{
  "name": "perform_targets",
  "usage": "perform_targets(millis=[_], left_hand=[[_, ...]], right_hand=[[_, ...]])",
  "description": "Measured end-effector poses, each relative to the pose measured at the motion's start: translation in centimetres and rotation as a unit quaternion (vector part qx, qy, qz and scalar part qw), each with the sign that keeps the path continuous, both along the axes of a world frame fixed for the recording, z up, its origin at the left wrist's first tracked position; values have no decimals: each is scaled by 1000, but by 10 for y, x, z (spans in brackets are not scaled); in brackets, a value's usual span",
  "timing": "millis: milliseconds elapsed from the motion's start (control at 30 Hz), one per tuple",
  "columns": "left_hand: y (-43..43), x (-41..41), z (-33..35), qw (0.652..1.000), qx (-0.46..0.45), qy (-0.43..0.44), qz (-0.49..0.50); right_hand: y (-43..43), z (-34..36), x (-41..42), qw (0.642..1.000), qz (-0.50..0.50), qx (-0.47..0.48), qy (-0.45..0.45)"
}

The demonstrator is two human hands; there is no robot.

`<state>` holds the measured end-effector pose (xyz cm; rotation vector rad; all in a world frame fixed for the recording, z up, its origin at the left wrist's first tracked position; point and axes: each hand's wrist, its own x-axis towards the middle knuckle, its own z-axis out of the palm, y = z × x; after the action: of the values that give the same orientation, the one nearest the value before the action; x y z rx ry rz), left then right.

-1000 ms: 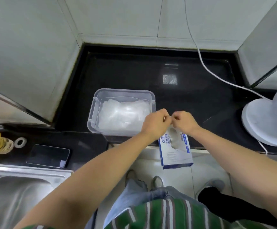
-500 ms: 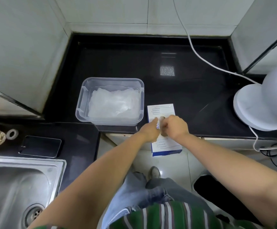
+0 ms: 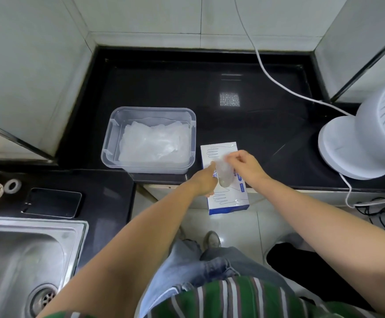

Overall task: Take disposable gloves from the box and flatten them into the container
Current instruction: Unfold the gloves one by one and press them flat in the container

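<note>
Over the box [image 3: 227,204], which sticks out past the front edge of the black counter [image 3: 267,125], two hands meet. The left hand [image 3: 203,181] lies along the box's left side with one finger stretched up beside the glove [image 3: 224,175]. I cannot tell if it pinches the glove or just holds the box down. The right hand [image 3: 247,167], over the box's right side, pinches the glove's top end between thumb and finger. The glove hangs between the hands, right above the box, partly pulled out.

To do this well, I think the left hand should hold the box down while the right pulls slowly. That way only one glove comes out and the light box does not slide off the edge. Then the glove should be opened out flat before it goes in.

The box is thin card, white and blue, with hand shapes drawn on it. The glove is thin, see-through plastic, bunched into a soft tube. Just left of the box and a bit farther back sits the container [image 3: 109,143], clear hard plastic with round corners. A pile [image 3: 155,144] of cloudy, wrinkled gloves lies in it.
</note>
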<state>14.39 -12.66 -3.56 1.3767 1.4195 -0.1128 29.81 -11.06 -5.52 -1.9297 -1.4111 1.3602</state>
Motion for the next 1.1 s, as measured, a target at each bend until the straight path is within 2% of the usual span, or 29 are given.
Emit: perform_targets(millis=[100, 200, 267, 367, 433, 500, 567, 633, 700, 800, 867, 933, 1033, 1100], left_hand=[[0, 3, -4, 999, 16, 23, -21], [0, 3, -3, 999, 29, 32, -31], [0, 3, -4, 999, 27, 28, -27], [1, 5, -7, 999, 24, 28, -23], [2, 5, -7, 999, 25, 21, -18], [3, 4, -9, 1000, 21, 9, -13], [5, 2, -11, 1000, 5, -4, 7], [7, 2, -8, 998, 11, -33, 54], [12, 1, 1, 985, 47, -84, 143], [24, -2, 24, 934, 79, -191, 290], [34, -5, 41, 909, 104, -227, 335], [42, -9, 54, 901, 139, -227, 343], [55, -23, 62, 920, 208, -136, 303], [62, -38, 61, 924, 208, -101, 303]], right_hand=[[3, 1, 0, 998, 34, 34, -47], [9, 13, 0, 995, -50, 83, 38], [13, 17, 0, 994, -62, 64, 59], [15, 14, 4, 999, -44, -7, 29], [16, 20, 8, 991, -92, 8, 95], [18, 32, 11, 969, -152, 31, 193], [20, 45, 14, 952, -173, 37, 250], [21, 53, 15, 956, -149, 35, 248], [20, 55, 13, 968, -109, 21, 226], [20, 56, 9, 975, -63, 1, 214], [23, 59, 3, 977, -38, -7, 208], [27, 67, -7, 980, -14, -9, 197], [32, 76, -23, 986, 37, -19, 160], [32, 84, -34, 989, 82, -27, 123]])
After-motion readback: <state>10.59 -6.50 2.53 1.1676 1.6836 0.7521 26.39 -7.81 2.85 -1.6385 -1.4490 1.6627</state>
